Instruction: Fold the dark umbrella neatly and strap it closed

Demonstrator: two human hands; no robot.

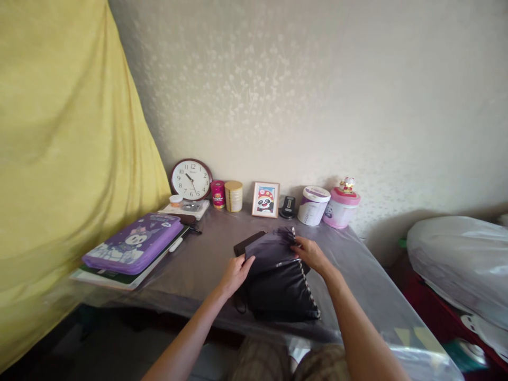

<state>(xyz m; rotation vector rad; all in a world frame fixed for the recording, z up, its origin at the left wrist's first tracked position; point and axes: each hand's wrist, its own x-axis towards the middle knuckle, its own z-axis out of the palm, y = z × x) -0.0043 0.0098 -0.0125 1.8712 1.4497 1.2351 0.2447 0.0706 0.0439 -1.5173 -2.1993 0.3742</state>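
Note:
A black bag (278,296) with a checkered trim down its right side lies near the table's front edge. Its dark flap (268,251) is raised, and something like fringe shows at the flap's upper right. My left hand (238,271) is closed on the flap's left edge, with the thumb on top. At the right edge my right hand (311,253) pinches the flap beside the trim. Behind the flap, a dark flat-edged object (248,242) shows in part; I cannot tell its kind. The inside of the bag is hidden.
On the left of the table (369,280) lies a purple zip case (137,241) on books. Along the wall stand a clock (192,180), a pink can (218,194), a yellow jar (234,197), a framed panda picture (265,200) and lidded tubs (313,207). A yellow curtain (71,137) hangs left.

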